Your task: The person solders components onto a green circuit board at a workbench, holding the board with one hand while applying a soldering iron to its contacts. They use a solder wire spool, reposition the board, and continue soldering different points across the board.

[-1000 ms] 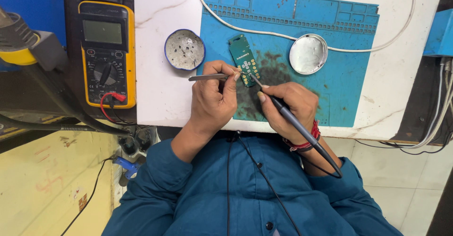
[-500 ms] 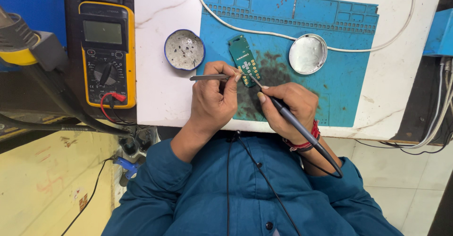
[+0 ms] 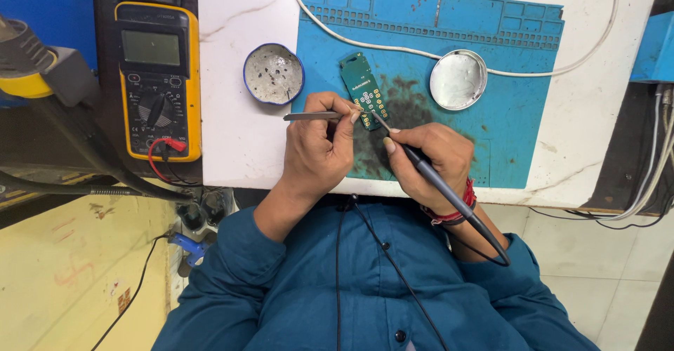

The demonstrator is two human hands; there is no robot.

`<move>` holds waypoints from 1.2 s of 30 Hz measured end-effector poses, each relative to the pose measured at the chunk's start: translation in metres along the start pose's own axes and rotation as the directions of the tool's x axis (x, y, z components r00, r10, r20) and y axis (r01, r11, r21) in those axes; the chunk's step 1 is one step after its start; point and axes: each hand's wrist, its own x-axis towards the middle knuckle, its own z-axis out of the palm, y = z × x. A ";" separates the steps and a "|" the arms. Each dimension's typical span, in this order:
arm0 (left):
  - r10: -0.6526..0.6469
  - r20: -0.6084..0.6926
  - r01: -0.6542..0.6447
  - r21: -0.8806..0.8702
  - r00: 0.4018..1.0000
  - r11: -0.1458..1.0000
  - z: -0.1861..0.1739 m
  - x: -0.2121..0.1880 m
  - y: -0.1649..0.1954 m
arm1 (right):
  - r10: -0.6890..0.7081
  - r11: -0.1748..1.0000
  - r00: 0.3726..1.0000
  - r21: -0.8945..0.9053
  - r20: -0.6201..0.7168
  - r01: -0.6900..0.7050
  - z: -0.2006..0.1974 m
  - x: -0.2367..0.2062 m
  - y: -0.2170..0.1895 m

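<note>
Green circuit board (image 3: 364,89) flat on mat (image 3: 519,133)

I am seeing one circuit board (image 3: 364,90), one blue mat (image 3: 491,77), two round tins (image 3: 274,74) (image 3: 458,79), one multimeter (image 3: 159,81).

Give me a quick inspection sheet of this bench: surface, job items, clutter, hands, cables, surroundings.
Surface: white benchtop with a stained blue work mat.
Job's things: green circuit board on the mat; tweezers; soldering iron with its tip at the board.
Clutter: blue-rimmed tin, round metal lid.
Grippers: left hand holds the tweezers; right hand holds the iron.
Cables: white cable across the mat; red lead at the yellow multimeter.
Surroundings: pale floor.
</note>
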 end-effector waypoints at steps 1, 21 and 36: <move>0.003 0.001 -0.003 -0.007 1.000 1.000 0.000 0.000 0.000 | 0.003 1.000 1.000 -0.004 -0.004 -0.003 0.000 0.000 0.000; -0.020 0.000 0.020 -0.010 1.000 1.000 0.000 -0.001 0.000 | -0.002 1.000 1.000 0.003 -0.008 0.002 0.001 -0.001 0.001; -0.012 0.026 0.013 -0.042 1.000 0.999 -0.001 0.000 0.001 | 0.004 1.000 1.000 -0.009 -0.013 -0.004 -0.001 -0.003 0.003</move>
